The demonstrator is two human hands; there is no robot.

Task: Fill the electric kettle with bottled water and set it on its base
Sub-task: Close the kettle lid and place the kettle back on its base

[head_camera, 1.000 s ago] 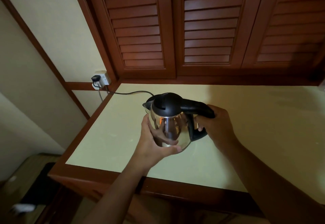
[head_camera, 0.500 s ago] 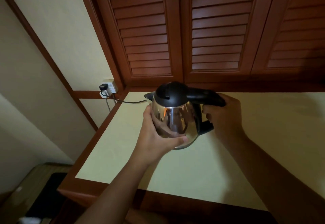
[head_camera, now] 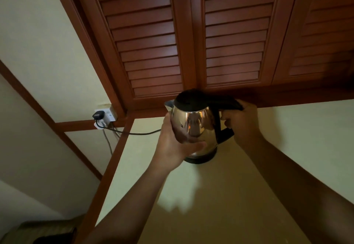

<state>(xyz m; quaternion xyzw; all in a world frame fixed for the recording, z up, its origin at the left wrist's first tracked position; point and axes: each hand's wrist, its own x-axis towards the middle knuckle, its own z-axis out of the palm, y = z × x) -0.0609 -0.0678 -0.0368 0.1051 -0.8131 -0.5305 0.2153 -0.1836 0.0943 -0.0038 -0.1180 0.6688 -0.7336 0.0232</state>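
1. Kettle (head_camera: 195, 127) stood upright above the counter (head_camera: 287, 148), spout left, handle right (lid shut), over its black base (head_camera: 201, 160).
2. Left hand (head_camera: 178, 144) cupped its steel body.
3. Right hand (head_camera: 242, 122) gripped the handle.

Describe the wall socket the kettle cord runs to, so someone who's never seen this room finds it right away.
Start at the louvred wooden cabinet doors above the pale countertop and go to their lower left corner. The white wall socket sits there on the cream wall. It alone carries a black plug, whose cord trails toward the kettle.
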